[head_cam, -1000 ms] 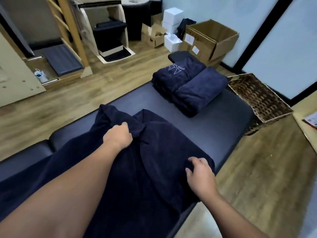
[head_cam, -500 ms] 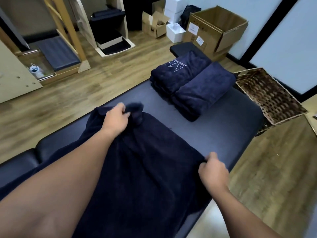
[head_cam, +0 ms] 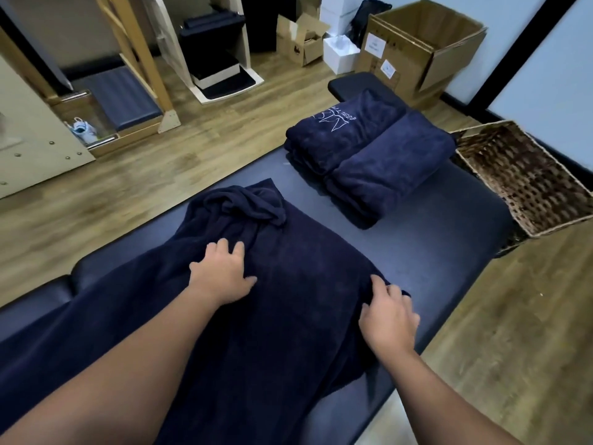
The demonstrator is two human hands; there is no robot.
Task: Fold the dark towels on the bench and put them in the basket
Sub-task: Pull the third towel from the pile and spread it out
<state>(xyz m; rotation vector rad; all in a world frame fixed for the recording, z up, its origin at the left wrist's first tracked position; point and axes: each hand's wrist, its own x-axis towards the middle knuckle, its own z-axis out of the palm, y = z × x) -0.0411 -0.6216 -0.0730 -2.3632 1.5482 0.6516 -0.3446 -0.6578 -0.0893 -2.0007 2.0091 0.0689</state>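
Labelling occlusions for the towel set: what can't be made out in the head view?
- Spread dark navy towel: near end cut off by the bottom edge and covered by both forearms.
- Brown woven wicker basket: right side cut off by the frame edge.
- Stack of folded navy towels: white embroidered logo too small to read; count unclear.

— What's on the bench point(head_cam: 417, 252)?
— A dark towel point(head_cam: 256, 316) spread along it, its far corner bunched. The left hand point(head_cam: 221, 274) lies flat on it, fingers spread; the right hand point(head_cam: 388, 319) rests at its right edge.
— Beyond?
— Two folded towels point(head_cam: 369, 155) side by side, and a wicker basket point(head_cam: 526, 175) beside the bench.
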